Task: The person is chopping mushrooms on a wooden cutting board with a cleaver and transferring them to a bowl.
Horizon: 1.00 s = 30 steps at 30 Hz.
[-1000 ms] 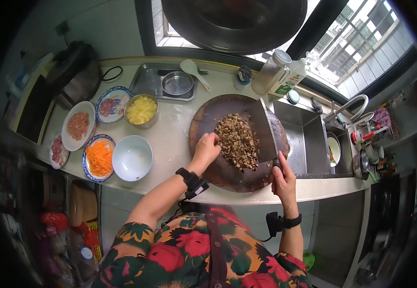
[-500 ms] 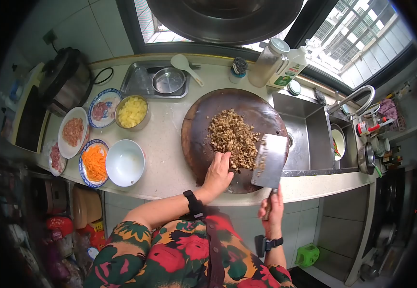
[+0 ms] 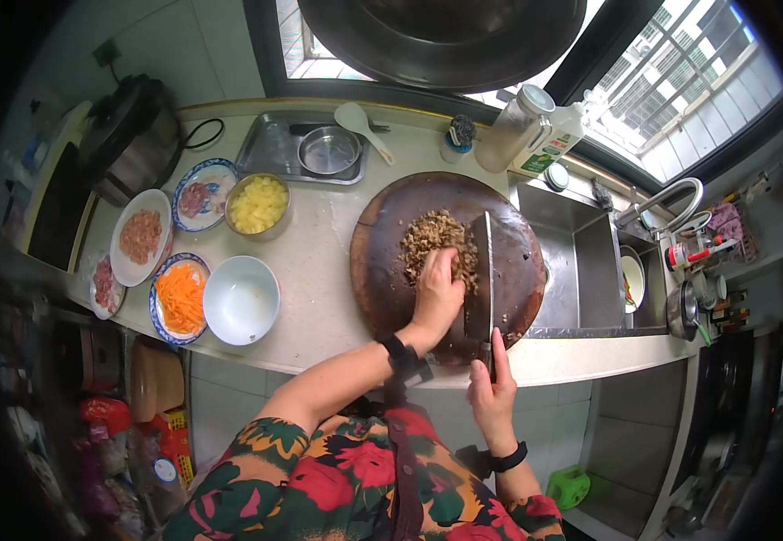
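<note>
A heap of finely chopped brown food [image 3: 435, 233], perhaps mushroom, lies on the round wooden chopping board [image 3: 387, 203]. My left hand [image 3: 439, 293] is closed, its curled fingers pressed into the near side of the heap; the fingertips are partly hidden. In my right hand [image 3: 494, 397] is the handle of a cleaver [image 3: 486, 270]. Its broad blade stands on edge along the heap's right side, seen nearly from above, with the forefinger or thumb stretched along the handle's top.
Left of the board stand a white bowl [image 3: 241, 311], shredded carrot [image 3: 180, 298], diced yellow food [image 3: 259, 204] and plates of meat [image 3: 141, 236]. A metal tray [image 3: 256, 158] lies behind. The sink [image 3: 581, 261] is at the right; a wok [image 3: 445, 45] hangs above.
The cleaver has turned from lying tilted with its face showing to standing on edge, and moved left against the heap. My left hand has moved up and right onto the heap, which looks narrower.
</note>
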Each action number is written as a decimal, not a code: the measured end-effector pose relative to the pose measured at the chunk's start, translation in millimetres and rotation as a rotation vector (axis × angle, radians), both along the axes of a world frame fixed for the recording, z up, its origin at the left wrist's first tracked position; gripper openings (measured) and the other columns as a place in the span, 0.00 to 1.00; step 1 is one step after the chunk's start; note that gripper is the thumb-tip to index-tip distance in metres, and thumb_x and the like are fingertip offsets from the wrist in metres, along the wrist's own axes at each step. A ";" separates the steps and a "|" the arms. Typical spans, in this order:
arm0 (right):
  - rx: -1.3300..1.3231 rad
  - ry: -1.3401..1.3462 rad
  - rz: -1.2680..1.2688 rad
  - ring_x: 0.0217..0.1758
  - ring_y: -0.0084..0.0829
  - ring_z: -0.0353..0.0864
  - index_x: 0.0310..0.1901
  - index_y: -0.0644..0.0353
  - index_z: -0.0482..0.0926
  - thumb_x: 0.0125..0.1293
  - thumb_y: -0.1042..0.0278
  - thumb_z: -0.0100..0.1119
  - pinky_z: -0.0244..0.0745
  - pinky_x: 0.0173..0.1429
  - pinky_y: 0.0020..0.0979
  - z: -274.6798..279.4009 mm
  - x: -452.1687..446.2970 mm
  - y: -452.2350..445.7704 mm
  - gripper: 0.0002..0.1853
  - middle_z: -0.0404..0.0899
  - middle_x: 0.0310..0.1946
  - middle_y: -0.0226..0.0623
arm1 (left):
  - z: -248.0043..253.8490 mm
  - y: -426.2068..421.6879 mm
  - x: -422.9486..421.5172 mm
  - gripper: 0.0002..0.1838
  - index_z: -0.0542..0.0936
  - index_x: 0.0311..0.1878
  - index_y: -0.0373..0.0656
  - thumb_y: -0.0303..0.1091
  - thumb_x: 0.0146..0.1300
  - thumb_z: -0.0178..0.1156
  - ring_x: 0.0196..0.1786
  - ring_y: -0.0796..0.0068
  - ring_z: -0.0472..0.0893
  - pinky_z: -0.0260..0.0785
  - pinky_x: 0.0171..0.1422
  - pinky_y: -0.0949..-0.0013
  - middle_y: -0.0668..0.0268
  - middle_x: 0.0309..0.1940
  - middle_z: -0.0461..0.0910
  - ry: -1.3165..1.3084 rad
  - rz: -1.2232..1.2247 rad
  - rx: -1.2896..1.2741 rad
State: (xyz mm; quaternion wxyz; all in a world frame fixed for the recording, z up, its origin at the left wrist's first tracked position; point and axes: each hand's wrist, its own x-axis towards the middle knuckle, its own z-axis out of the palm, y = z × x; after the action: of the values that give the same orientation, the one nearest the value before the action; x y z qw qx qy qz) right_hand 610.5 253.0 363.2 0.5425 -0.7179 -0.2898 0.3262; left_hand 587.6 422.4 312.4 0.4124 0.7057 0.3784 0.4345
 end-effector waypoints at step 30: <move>-0.143 -0.245 0.226 0.19 0.16 0.67 0.65 0.54 0.65 0.65 0.75 0.50 0.67 0.26 0.21 48.0 57.5 51.4 0.25 0.72 0.19 0.25 | -40.2 32.7 -57.6 0.06 0.78 0.35 0.38 0.23 0.56 0.53 0.38 0.55 0.80 0.72 0.43 0.60 0.55 0.33 0.80 0.047 0.123 -0.059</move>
State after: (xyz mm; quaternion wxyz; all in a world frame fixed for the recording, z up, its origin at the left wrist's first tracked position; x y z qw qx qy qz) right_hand 668.0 304.4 411.2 0.4105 -0.7518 -0.4087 0.3150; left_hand 530.0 455.1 272.2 0.3964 0.6786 0.4434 0.4310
